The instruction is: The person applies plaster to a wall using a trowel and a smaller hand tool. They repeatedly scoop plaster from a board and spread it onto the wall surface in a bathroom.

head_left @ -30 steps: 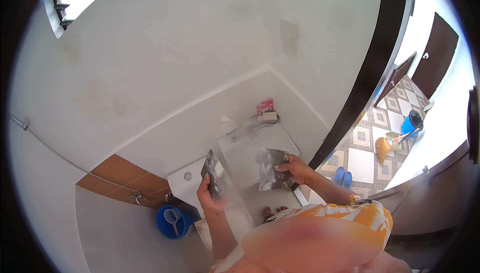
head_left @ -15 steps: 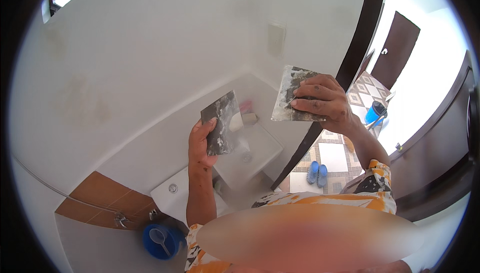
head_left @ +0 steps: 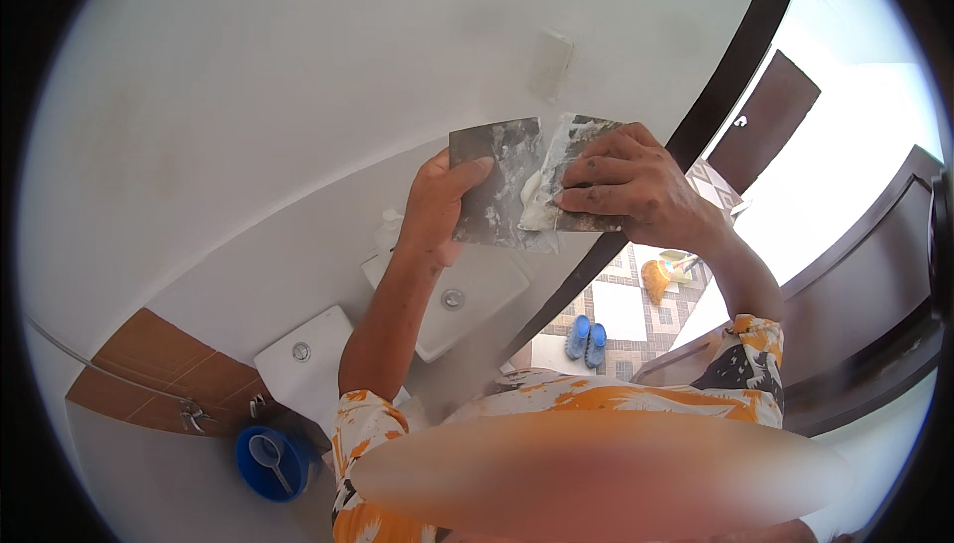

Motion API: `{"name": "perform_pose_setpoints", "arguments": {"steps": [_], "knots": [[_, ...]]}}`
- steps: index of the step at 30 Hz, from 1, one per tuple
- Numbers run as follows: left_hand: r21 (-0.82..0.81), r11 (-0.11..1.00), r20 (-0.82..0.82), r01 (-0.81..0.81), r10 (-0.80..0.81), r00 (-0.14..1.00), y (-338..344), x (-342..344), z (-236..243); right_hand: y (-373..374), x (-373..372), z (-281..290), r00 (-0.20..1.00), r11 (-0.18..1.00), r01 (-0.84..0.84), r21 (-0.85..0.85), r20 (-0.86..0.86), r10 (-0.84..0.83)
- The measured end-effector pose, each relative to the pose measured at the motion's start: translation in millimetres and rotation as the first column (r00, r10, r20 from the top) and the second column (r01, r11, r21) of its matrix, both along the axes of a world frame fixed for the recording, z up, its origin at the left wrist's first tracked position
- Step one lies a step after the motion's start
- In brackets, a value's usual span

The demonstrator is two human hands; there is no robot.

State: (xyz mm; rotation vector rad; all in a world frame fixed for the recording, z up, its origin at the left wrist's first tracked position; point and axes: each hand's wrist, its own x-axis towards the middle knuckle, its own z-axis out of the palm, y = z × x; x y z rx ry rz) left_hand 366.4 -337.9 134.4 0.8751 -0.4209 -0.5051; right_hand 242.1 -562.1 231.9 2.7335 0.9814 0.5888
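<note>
My left hand (head_left: 437, 200) grips a flat, dark putty blade (head_left: 477, 210) by its left side, thumb across its face. White putty streaks that face. My right hand (head_left: 641, 185) is closed on a second putty blade (head_left: 556, 155), fingers spread over its smeared face. The two blades meet in front of the wall, the right one's lower left edge overlapping the left one's right side. A lump of white putty (head_left: 532, 188) shows along that edge. The thumb of my right hand is hidden behind its blade.
A white washbasin (head_left: 487, 295) sits below my hands, with a white toilet tank (head_left: 308, 349) to its left. A blue bucket (head_left: 260, 481) holds a dipper. On the right, a dark door frame (head_left: 701, 116) borders a tiled floor with blue shoes (head_left: 586, 339) and a broom (head_left: 656, 280).
The blades were apart; my left hand has moved up and right, bringing its blade against the right one. Putty now shows at the right blade's edge. The view has shifted slightly.
</note>
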Motion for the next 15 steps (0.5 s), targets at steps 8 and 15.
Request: {"name": "perform_pose_setpoints", "arguments": {"steps": [8, 15], "knots": [[0.060, 0.998, 0.120, 0.011, -0.018, 0.993, -6.7, 13.1, 13.5, 5.1, 10.8, 15.9, 0.993, 0.999, 0.012, 0.037, 0.118, -0.016], [-0.458, 0.803, 0.159, -0.382, 0.497, 0.853, 3.0, 64.2, 41.0, -24.1, -15.8, 50.9, 0.930, 0.952, 0.261, -0.162, 0.306, -0.203]]}}
